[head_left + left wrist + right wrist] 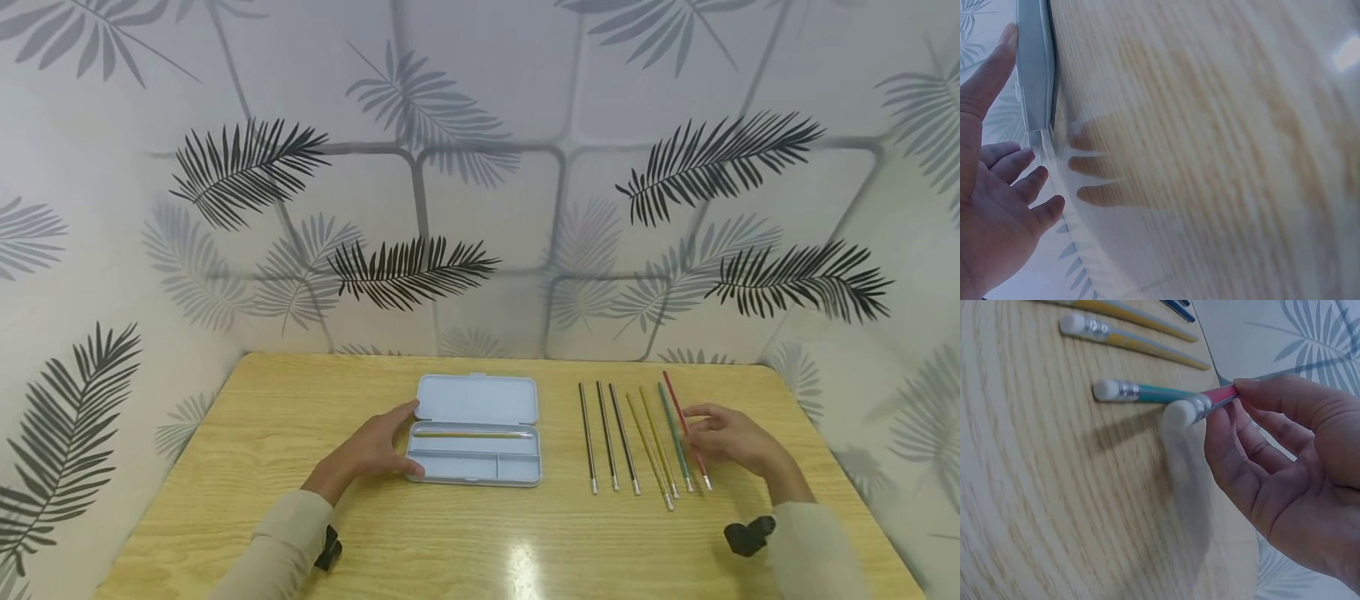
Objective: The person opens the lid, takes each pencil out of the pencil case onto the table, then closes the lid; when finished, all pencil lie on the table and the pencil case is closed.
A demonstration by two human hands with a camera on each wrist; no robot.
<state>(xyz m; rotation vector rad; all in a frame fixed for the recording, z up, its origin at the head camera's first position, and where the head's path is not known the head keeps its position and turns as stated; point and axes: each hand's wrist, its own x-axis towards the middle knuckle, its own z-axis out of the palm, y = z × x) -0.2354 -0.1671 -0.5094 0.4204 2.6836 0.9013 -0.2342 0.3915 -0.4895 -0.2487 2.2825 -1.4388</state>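
A light blue pencil case (459, 467) lies with its lid (477, 402) folded back. One yellow pencil (465, 434) rests in its long back compartment. My left hand (372, 443) is at the case's left end, thumb on the front edge and index finger by the lid. In the left wrist view, the other fingers (1038, 181) extend loosely past the case's end. My right hand (731, 437) pinches a red pencil (1219, 395) between thumb and fingers, its white eraser end tilted up off the table. Just left of it lies a green pencil (673, 433).
Two yellow pencils (660, 442) and three dark pencils (605, 433) lie in a row between the case and the green pencil, erasers toward me. The wooden table (420, 542) meets a leaf-patterned wall (495, 317) at the back.
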